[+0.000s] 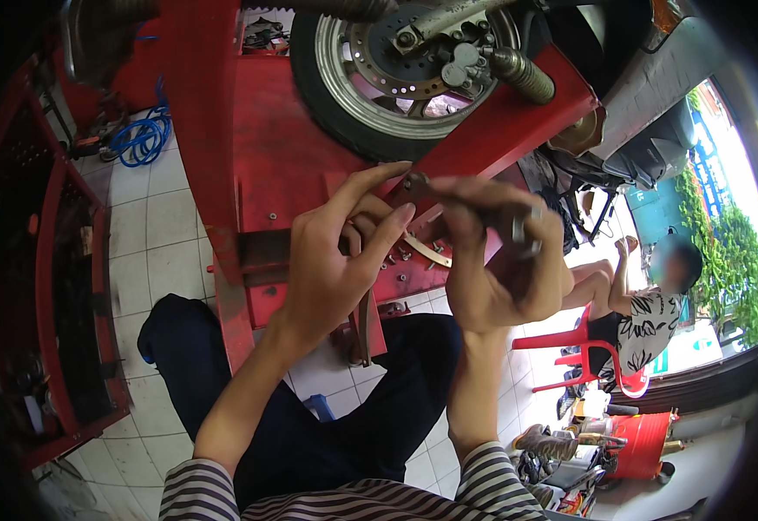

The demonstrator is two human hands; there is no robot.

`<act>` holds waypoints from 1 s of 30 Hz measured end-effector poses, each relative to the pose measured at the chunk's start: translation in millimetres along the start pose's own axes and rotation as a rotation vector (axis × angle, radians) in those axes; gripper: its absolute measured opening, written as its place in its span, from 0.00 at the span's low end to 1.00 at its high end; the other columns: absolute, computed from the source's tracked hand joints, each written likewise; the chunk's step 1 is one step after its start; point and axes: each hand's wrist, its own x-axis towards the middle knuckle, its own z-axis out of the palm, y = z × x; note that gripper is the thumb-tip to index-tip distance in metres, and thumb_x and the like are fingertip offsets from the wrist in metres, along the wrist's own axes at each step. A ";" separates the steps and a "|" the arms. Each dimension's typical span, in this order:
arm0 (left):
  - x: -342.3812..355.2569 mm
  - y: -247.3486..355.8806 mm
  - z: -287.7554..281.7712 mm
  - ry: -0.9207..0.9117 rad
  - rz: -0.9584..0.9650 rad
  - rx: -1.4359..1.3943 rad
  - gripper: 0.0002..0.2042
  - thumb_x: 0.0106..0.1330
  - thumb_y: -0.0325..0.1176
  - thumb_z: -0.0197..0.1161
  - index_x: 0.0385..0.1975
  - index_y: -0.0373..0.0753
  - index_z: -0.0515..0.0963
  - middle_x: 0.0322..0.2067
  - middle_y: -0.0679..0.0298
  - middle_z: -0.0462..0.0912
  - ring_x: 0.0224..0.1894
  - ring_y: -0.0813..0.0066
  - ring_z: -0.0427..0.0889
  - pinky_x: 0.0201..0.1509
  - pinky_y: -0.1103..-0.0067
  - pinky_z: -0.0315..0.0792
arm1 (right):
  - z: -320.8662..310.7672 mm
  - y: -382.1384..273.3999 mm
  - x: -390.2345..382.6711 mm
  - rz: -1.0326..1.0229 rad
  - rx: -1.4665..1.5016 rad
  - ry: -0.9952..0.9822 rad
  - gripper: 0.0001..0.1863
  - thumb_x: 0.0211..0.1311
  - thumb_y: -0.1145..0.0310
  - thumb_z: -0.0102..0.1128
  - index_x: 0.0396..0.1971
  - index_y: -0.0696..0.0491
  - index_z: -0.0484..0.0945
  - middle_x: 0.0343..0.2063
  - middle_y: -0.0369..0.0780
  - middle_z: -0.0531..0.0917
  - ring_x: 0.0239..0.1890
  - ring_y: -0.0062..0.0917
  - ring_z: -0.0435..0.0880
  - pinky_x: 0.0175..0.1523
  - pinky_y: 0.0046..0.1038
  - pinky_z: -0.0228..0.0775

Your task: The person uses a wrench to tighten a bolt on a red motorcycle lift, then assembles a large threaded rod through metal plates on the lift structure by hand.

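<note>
My left hand [334,252] is raised over the red lift platform, its thumb and index finger apart and the other fingers curled. The left index fingertip is close to a small round metal end [414,181] of a dark tool-like piece; whether they touch I cannot tell. My right hand [505,260], smeared by motion, is closed around that piece, with a shiny metal part [520,233] showing among its fingers. Under the hands, a curved pale metal strip [429,252] and several small bolts [403,278] lie on the red platform [266,148].
A motorcycle wheel [331,95] with a brake disc stands on the platform ahead, beside a slanted red beam [509,113]. Blue hose [142,139] lies on tiles at left, near a red tool rack [45,286]. At right a person [648,317] sits on a red chair [561,340].
</note>
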 end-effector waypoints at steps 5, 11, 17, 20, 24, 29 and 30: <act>6.6 3.3 0.4 0.098 0.177 0.127 0.14 0.59 0.24 0.63 0.47 0.37 0.79 0.32 0.65 0.80 0.22 0.86 0.73 0.20 0.86 0.63 | 8.0 -19.1 22.2 0.353 0.162 0.084 0.05 0.63 0.77 0.57 0.36 0.62 0.74 0.25 0.42 0.83 0.21 0.19 0.82 0.26 0.16 0.70; 4.9 6.4 6.0 0.108 0.151 0.141 0.11 0.60 0.24 0.62 0.43 0.37 0.80 0.36 0.63 0.79 0.24 0.84 0.75 0.20 0.85 0.64 | -1.4 -33.1 46.7 0.505 0.071 -0.073 0.05 0.68 0.75 0.51 0.37 0.62 0.73 0.26 0.42 0.83 0.21 0.15 0.80 0.25 0.14 0.69; 6.8 4.9 -1.8 0.067 0.220 0.200 0.14 0.58 0.23 0.64 0.45 0.36 0.78 0.36 0.64 0.79 0.23 0.83 0.75 0.21 0.85 0.64 | 0.4 -45.8 -4.8 0.231 0.147 -0.089 0.15 0.44 0.83 0.63 0.35 0.58 0.76 0.28 0.43 0.82 0.27 0.32 0.84 0.31 0.25 0.75; 3.0 4.7 1.1 0.211 0.227 0.217 0.15 0.57 0.22 0.63 0.46 0.35 0.75 0.36 0.64 0.79 0.24 0.82 0.75 0.22 0.84 0.65 | -5.3 -47.0 -24.4 0.175 0.198 -0.103 0.12 0.42 0.86 0.61 0.31 0.60 0.76 0.28 0.43 0.83 0.27 0.32 0.84 0.30 0.25 0.76; -0.7 -3.3 -4.9 0.193 0.240 0.320 0.16 0.60 0.22 0.61 0.49 0.34 0.72 0.38 0.63 0.80 0.30 0.84 0.77 0.28 0.86 0.69 | 0.0 -36.4 -55.7 0.117 0.185 0.038 0.07 0.61 0.75 0.49 0.26 0.62 0.66 0.28 0.46 0.78 0.23 0.33 0.84 0.24 0.26 0.75; -3.3 -7.6 -3.6 0.184 0.151 0.220 0.14 0.62 0.21 0.58 0.48 0.33 0.72 0.38 0.64 0.79 0.32 0.82 0.78 0.29 0.86 0.69 | 10.7 -12.8 -72.9 0.000 0.123 0.024 0.16 0.71 0.67 0.43 0.26 0.62 0.58 0.32 0.48 0.72 0.21 0.36 0.84 0.22 0.28 0.75; -2.5 -5.6 -3.6 0.175 0.157 0.234 0.14 0.62 0.21 0.58 0.48 0.34 0.73 0.38 0.63 0.80 0.32 0.82 0.79 0.29 0.86 0.69 | 9.7 -9.0 -69.9 -0.031 0.110 -0.031 0.14 0.71 0.67 0.43 0.27 0.61 0.58 0.32 0.48 0.72 0.21 0.36 0.84 0.22 0.28 0.75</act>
